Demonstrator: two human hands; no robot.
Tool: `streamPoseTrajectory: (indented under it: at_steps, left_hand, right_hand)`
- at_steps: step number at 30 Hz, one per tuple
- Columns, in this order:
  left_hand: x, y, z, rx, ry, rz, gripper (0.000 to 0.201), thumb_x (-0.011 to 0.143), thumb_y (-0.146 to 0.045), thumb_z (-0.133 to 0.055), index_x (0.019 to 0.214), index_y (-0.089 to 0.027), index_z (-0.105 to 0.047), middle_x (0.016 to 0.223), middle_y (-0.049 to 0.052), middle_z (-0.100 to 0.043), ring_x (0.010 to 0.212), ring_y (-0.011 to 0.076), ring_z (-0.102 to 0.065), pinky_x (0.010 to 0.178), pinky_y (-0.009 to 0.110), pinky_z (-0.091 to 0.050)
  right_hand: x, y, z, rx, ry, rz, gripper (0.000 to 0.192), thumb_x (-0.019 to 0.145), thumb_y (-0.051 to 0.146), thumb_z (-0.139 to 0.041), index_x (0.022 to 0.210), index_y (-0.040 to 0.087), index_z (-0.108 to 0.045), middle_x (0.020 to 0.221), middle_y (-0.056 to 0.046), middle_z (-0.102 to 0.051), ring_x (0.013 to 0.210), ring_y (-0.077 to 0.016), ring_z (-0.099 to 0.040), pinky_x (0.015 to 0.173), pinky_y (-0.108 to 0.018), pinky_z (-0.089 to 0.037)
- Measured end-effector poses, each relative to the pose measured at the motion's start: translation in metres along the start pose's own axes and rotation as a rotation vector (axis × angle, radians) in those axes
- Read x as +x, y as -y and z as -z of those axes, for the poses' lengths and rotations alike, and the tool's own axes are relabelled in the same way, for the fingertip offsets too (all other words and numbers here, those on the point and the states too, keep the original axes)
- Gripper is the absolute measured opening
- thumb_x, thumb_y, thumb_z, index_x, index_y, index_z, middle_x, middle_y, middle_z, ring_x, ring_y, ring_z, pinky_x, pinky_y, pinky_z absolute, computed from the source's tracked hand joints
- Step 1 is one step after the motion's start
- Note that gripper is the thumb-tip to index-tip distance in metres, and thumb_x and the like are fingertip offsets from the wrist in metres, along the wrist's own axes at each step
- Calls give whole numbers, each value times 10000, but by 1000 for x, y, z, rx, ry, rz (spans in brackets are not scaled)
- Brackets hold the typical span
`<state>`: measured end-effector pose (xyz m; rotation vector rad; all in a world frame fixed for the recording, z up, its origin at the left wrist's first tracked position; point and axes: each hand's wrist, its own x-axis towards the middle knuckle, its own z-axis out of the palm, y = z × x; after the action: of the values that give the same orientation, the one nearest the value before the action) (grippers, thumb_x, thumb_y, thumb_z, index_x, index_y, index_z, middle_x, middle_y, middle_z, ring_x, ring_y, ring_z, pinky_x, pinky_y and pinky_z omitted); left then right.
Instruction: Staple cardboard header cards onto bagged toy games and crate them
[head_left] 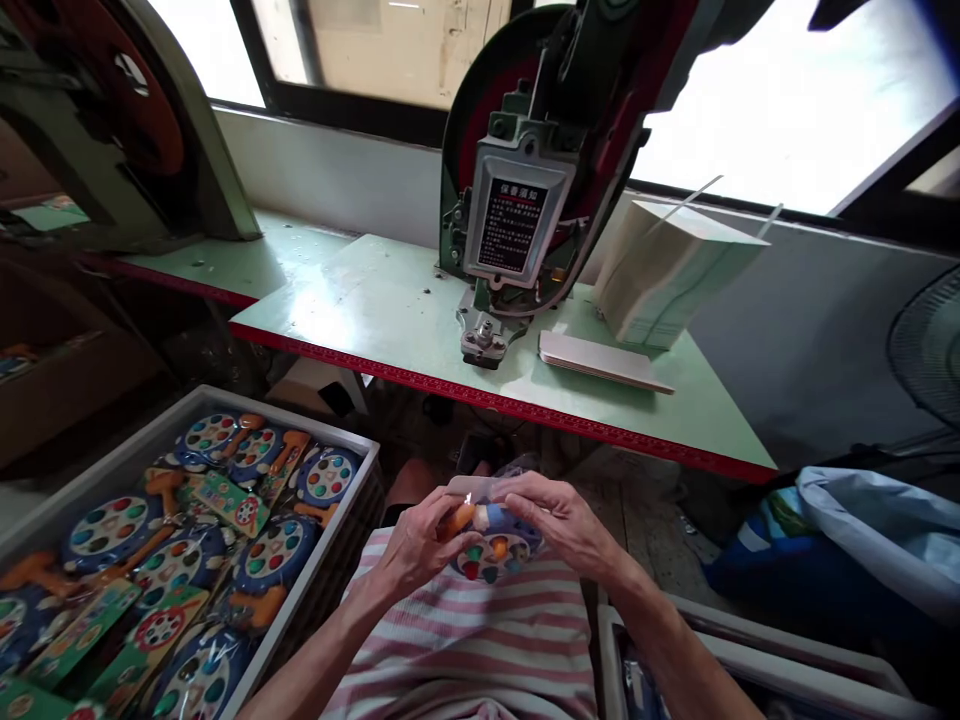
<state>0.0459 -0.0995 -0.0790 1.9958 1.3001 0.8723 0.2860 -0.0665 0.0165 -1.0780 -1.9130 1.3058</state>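
In front of my lap I hold a bagged toy (496, 550), a blue piece with a white disc of coloured buttons and an orange part at its left side. A pale card edge shows along the top of the clear bag. My left hand (424, 540) grips the left side, near the orange part. My right hand (555, 515) pinches the top right, its fingers bent over the card and bag edge. Ahead of both hands stands a green riveting or stapling machine (484, 335), its head above the green table (360, 300).
Left, a grey crate (315, 560) holds several bagged toys (116, 530) and green cards. A stack of cards (667, 280) and a small pile of cards (600, 360) lie on the table. Right are another crate (795, 650), a blue and white sack (847, 550) and a fan (930, 345).
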Motion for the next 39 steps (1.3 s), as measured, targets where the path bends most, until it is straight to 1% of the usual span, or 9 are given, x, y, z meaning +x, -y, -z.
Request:
streamPoseTrajectory:
  at_steps: [3, 11, 18, 21, 25, 28, 32, 35, 39]
  left_hand:
    - [-3, -1, 6, -18, 12, -5, 391, 915, -550, -681, 1109, -211, -689, 1042, 66, -691, 855, 191, -680, 750, 281, -530]
    - [-8, -14, 21, -114, 80, -7, 426, 977, -546, -586, 1266, -254, -697, 1193, 80, -705, 1027, 226, -689, 903, 316, -525]
    - [-12, -12, 16, -111, 41, -28, 445, 1079, -428, -383, 1031, -228, -778, 1011, 72, -741, 904, 194, -689, 819, 281, -504]
    - [-17, -7, 22, -145, 9, 18, 509, 1081, -438, -356, 897, -218, -777, 903, 63, -729, 821, 185, -676, 775, 276, -501]
    - [-28, 1, 43, -200, -105, 133, 533, 1069, -460, -369, 842, -183, -765, 845, 67, -711, 765, 181, -655, 720, 277, -497]
    - [-40, 8, 54, -256, -174, 202, 544, 1053, -493, -398, 828, -171, -775, 844, 72, -725, 780, 190, -662, 741, 283, -511]
    - [-52, 25, 67, -330, -369, 434, 561, 1001, -595, -471, 827, -165, -788, 767, 59, -734, 703, 191, -646, 654, 269, -508]
    - [-56, 42, 75, -366, -409, 526, 586, 953, -658, -521, 858, -162, -818, 812, 82, -772, 749, 221, -679, 680, 285, -536]
    - [-59, 54, 74, -407, -406, 534, 608, 925, -690, -547, 879, -154, -831, 919, 114, -801, 864, 260, -721, 793, 319, -567]
  right_hand:
    - [-1, 0, -2, 53, 64, 22, 366, 1014, 504, -569, 1123, 250, -810, 1279, -85, -730, 1221, -256, -649, 1076, -357, -481]
    - [-2, 6, -14, 172, 57, -179, 468, 982, 585, -559, 1240, 254, -766, 1110, -93, -784, 996, -271, -732, 888, -374, -602]
    - [6, 10, -22, 162, 106, -105, 408, 995, 526, -566, 1224, 261, -777, 1168, -100, -770, 946, -258, -730, 849, -349, -603]
    - [4, 4, -18, 48, 175, -77, 369, 989, 498, -582, 1203, 273, -781, 1088, -82, -790, 926, -261, -738, 825, -336, -597]
    - [-4, -21, 0, -286, 275, -64, 237, 941, 452, -649, 925, 293, -824, 844, -31, -795, 726, -228, -723, 677, -287, -554]
    - [-2, -39, 16, -436, 131, -27, 256, 942, 456, -629, 871, 288, -810, 831, -34, -792, 702, -229, -715, 644, -300, -533]
    - [10, -47, 29, -362, -425, -55, 323, 892, 536, -679, 995, 255, -800, 988, -73, -803, 845, -266, -744, 771, -358, -578]
    - [21, -51, 16, -86, -320, -140, 425, 869, 580, -705, 1097, 230, -785, 1116, -90, -793, 1019, -281, -738, 920, -402, -576]
    - [37, -59, -24, 92, -194, -141, 476, 901, 606, -663, 1149, 218, -784, 1235, -93, -761, 1167, -286, -687, 1022, -428, -531]
